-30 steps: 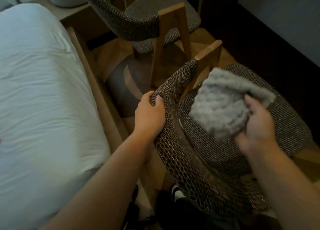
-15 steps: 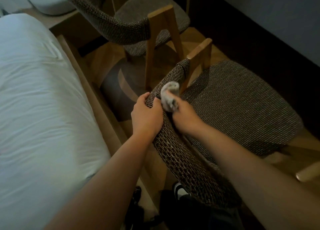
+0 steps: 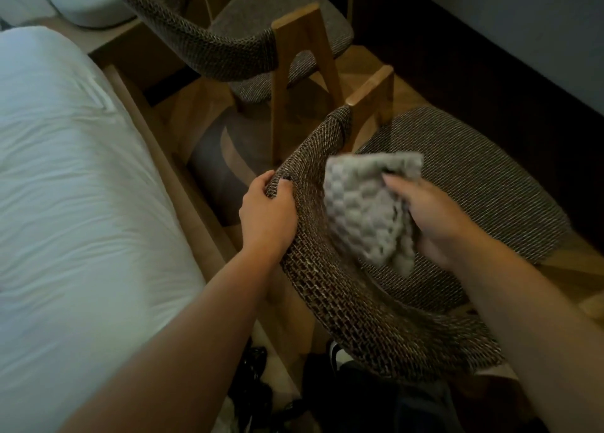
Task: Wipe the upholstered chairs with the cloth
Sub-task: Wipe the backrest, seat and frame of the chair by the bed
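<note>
- Bed (image 3: 75,204): white bedding fills the left of the frame; its wooden side rail (image 3: 183,200) leaves only a narrow floor strip beside the chair.
- Left hand (image 3: 266,208), centre: fingers curled over the top edge of the near chair's woven backrest (image 3: 330,289), clamped as half a second ago.
- Cloth (image 3: 366,204), centre right: half a second ago bunched at the backrest top beside the left hand; now spread, against the inner face of the backrest. Judged: wiping has moved down the inner back.
- Right hand (image 3: 438,217): gripping the cloth, clear of the left hand.
- Seat (image 3: 474,184), right: uncovered, open room.
- Second chair (image 3: 261,40), upper centre: near, untouched.
</note>
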Demonstrator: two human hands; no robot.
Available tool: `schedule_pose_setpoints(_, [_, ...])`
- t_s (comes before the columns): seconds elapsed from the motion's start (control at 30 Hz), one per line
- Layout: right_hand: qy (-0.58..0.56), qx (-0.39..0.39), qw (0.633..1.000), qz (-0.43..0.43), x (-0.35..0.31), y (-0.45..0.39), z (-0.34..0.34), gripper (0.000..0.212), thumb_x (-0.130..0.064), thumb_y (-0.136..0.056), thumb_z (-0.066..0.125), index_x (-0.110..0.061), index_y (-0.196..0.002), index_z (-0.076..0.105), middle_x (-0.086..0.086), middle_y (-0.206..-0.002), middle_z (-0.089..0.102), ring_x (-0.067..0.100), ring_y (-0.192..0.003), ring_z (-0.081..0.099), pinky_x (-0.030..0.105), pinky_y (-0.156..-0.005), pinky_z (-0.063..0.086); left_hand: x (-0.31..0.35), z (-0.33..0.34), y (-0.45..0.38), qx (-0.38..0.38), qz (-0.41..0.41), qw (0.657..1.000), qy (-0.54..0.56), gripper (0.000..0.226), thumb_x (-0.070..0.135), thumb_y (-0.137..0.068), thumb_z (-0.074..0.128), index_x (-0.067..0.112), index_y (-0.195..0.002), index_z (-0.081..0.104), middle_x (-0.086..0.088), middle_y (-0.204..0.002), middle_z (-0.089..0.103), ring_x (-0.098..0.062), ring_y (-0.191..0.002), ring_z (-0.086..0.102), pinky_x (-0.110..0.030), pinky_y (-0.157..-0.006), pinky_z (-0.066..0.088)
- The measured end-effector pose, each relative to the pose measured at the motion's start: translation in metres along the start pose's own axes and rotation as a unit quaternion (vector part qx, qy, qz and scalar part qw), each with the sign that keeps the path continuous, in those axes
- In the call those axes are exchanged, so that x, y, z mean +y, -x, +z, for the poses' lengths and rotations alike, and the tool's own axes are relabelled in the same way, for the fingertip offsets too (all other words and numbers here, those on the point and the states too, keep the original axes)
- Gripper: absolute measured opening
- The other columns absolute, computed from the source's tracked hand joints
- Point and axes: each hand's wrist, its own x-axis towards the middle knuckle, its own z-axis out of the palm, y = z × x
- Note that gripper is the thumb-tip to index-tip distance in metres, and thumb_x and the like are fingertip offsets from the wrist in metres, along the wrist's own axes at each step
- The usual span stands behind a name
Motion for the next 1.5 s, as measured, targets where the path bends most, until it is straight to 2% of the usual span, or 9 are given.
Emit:
schedule_pose_setpoints(0.2, [0.207,-0.009,0.964,-0.166,0.026,-0.054,0.085,0.035,-0.007,-0.093,0.043,-0.022,-0.123,0.055,0.006,-0.132,0.054,0.021,-0.126,0.046,0.040,-0.113,0.031,-0.002,0.000,0.001,0.042,-0.001,0.998,0.052,0.031,0.024,-0.099,0.037,0.016,-0.094,0.067,-0.001,-0.090,0.067,-0.015,-0.087,0.061,-0.040,-0.086,0.050])
schedule_pose_setpoints(0.37, [0.283,-0.016,0.915,-0.286,0.049,-0.018,0.066,0.054,0.015,-0.083,0.041,-0.008,-0.131,0.053,0.004,-0.139,0.050,0.009,-0.133,0.038,0.025,-0.116,0.025,-0.005,0.001,0.001,0.043,0.000,0.996,0.077,0.035,0.019,-0.098,0.039,0.020,-0.065,0.052,0.008,-0.061,0.051,-0.004,-0.057,0.047,-0.023,-0.057,0.040])
schedule_pose_setpoints(0.53, [0.304,-0.130,0.899,-0.286,0.081,0.059,0.009,0.046,0.005,-0.083,0.051,-0.020,-0.122,0.059,-0.003,-0.137,0.052,0.009,-0.132,0.043,0.032,-0.112,0.032,-0.001,0.001,0.003,0.042,0.008,0.998,0.042,0.029,0.027,-0.099,0.041,0.013,-0.100,0.066,0.007,-0.082,0.061,-0.004,-0.073,0.053,-0.029,-0.072,0.044])
schedule_pose_setpoints(0.7, [0.263,-0.212,0.917,-0.210,0.079,0.091,-0.048,0.029,-0.046,-0.089,0.053,-0.031,-0.105,0.072,-0.007,-0.125,0.063,0.014,-0.119,0.057,0.026,-0.103,0.042,0.008,0.002,0.013,0.005,0.065,0.988,-0.137,0.053,0.031,-0.094,0.049,0.023,-0.145,0.039,0.010,-0.123,0.053,-0.010,-0.101,0.055,-0.026,-0.092,0.042])
schedule_pose_setpoints(0.83, [0.048,-0.100,0.993,-0.035,0.045,0.050,-0.060,0.036,-0.041,-0.071,0.075,-0.015,-0.097,0.072,0.011,-0.079,0.070,0.027,-0.065,0.064,0.035,-0.053,0.054,0.014,0.011,0.008,0.012,0.137,0.928,-0.346,0.053,0.031,-0.098,0.034,0.023,-0.150,0.029,-0.002,-0.151,0.036,-0.028,-0.125,0.049,-0.041,-0.100,0.040])
schedule_pose_setpoints(1.0, [-0.093,0.135,0.975,-0.147,-0.004,-0.084,-0.030,0.009,-0.007,-0.092,0.057,-0.002,-0.099,0.060,0.012,-0.092,0.063,0.017,-0.076,0.066,0.030,-0.064,0.055,0.016,0.013,0.001,0.013,0.123,0.916,-0.381,0.051,0.035,-0.100,0.031,0.026,-0.151,0.027,-0.005,-0.148,0.039,-0.029,-0.122,0.051,-0.039,-0.096,0.042])
schedule_pose_setpoints(1.1, [0.057,0.206,0.967,-0.137,-0.010,-0.173,-0.001,0.024,-0.007,-0.094,0.041,-0.008,-0.116,0.051,0.018,-0.107,0.061,0.026,-0.088,0.068,0.038,-0.063,0.056,0.015,0.012,-0.001,0.016,0.118,0.924,-0.364,0.051,0.035,-0.099,0.035,0.028,-0.150,0.030,-0.004,-0.147,0.041,-0.026,-0.123,0.050,-0.038,-0.097,0.041])
schedule_pose_setpoints(1.27, [0.361,0.208,0.909,-0.013,0.024,-0.199,0.052,0.090,-0.006,-0.087,0.057,-0.008,-0.150,-0.006,0.013,-0.157,0.005,0.033,-0.140,0.023,0.041,-0.112,0.032,0.014,0.012,-0.001,0.028,0.126,0.926,-0.354,0.051,0.036,-0.099,0.037,0.029,-0.149,0.032,-0.001,-0.146,0.042,-0.025,-0.123,0.050,-0.037,-0.097,0.040])
schedule_pose_setpoints(1.5, [0.351,0.010,0.934,-0.058,0.083,-0.089,0.018,0.038,-0.016,-0.087,0.055,-0.012,-0.125,0.052,-0.003,-0.107,0.061,0.016,-0.099,0.061,0.013,-0.076,0.042,0.010,0.014,-0.001,0.033,0.127,0.926,-0.353,0.050,0.034,-0.099,0.035,0.028,-0.149,0.031,0.000,-0.145,0.042,-0.024,-0.114,0.055,-0.029,-0.079,0.033])
